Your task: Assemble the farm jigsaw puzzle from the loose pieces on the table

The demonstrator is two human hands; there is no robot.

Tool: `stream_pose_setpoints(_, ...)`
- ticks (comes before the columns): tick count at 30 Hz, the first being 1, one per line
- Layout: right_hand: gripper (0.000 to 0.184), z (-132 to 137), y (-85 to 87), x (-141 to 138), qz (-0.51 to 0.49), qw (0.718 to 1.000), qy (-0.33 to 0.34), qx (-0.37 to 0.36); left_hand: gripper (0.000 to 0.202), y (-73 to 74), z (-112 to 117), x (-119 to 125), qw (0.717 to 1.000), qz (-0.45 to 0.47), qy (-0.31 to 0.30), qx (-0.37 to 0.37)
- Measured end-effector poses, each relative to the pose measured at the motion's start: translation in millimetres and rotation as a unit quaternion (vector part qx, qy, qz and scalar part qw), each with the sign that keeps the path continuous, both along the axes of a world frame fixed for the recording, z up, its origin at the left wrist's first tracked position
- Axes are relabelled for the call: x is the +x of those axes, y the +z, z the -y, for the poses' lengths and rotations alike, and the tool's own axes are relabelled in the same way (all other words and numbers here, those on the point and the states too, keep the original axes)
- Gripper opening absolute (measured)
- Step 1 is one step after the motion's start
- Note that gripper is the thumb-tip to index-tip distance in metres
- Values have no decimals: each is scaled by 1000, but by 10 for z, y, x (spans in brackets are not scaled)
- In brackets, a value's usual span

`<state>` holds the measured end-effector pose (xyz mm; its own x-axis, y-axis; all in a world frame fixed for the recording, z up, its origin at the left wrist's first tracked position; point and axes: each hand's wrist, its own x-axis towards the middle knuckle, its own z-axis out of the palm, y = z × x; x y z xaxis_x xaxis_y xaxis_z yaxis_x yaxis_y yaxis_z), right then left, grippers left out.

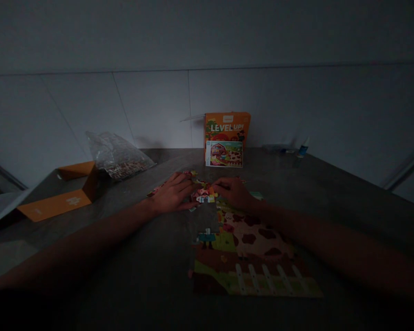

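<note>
Arranging puzzle pieces (207, 196), seemingly, we're spreading our left hand (175, 191) open, curling our right hand (235, 192), holds unclear, likely needing matched edges next.

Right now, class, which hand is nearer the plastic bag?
Left. In the picture, the left hand is right of the plastic bag; the right hand is farther to the right.

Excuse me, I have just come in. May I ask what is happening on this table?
A person is handling jigsaw pieces with both bare hands. The left hand is spread over some pieces; the right hand's fingertips are at the small colourful pieces between the hands, but the dim picture hides whether they grip one. Nearer the person lies a partly joined puzzle with a cow and white fence. Beyond, a picture card stands before an orange box.
</note>
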<state>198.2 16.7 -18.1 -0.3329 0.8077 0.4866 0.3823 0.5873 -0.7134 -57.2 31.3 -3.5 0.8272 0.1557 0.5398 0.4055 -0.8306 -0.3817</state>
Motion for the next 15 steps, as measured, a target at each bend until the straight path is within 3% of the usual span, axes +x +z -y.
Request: stream_pose_setpoints(15,26,9,5,-9,33,999,-1,27,45,-19,-19,-21,1000,-9,12,-23)
